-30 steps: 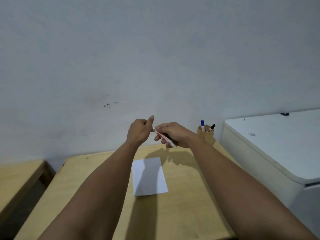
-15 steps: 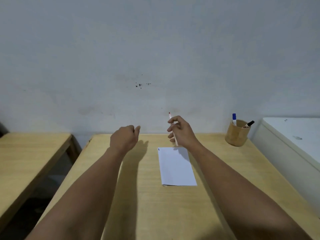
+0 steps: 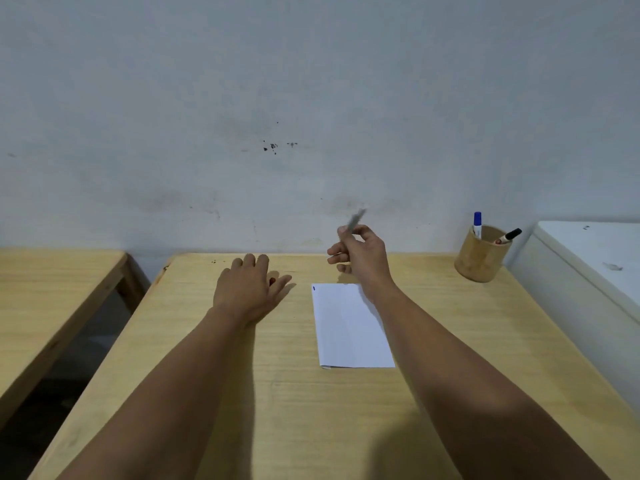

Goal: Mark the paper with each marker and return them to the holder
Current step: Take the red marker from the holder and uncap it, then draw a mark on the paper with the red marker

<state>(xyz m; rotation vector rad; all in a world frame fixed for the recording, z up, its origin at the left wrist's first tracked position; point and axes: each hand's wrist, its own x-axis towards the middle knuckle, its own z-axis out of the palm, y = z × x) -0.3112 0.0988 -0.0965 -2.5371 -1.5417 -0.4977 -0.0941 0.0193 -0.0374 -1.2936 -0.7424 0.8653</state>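
Observation:
A white paper (image 3: 349, 327) lies on the wooden table (image 3: 277, 393) and carries a small blue mark (image 3: 314, 288) at its top left corner. My right hand (image 3: 360, 258) hovers over the paper's far edge, holding a marker (image 3: 356, 220) that points up and is blurred by motion. My left hand (image 3: 244, 287) rests knuckles-up on the table to the left of the paper. A small red cap (image 3: 272, 281) shows between its thumb and forefinger. At the table's back right, the round wooden holder (image 3: 481, 261) contains a blue-capped marker (image 3: 477, 221) and a black-capped marker (image 3: 509, 235).
A white cabinet or appliance (image 3: 595, 278) stands against the table's right side, just past the holder. A second wooden table (image 3: 52, 289) sits to the left across a dark gap. A grey wall runs right behind both tables.
My hands have come apart. The left hand has dropped onto the table with the red cap. The right hand has turned the uncapped marker and shifted right. The view has tilted down.

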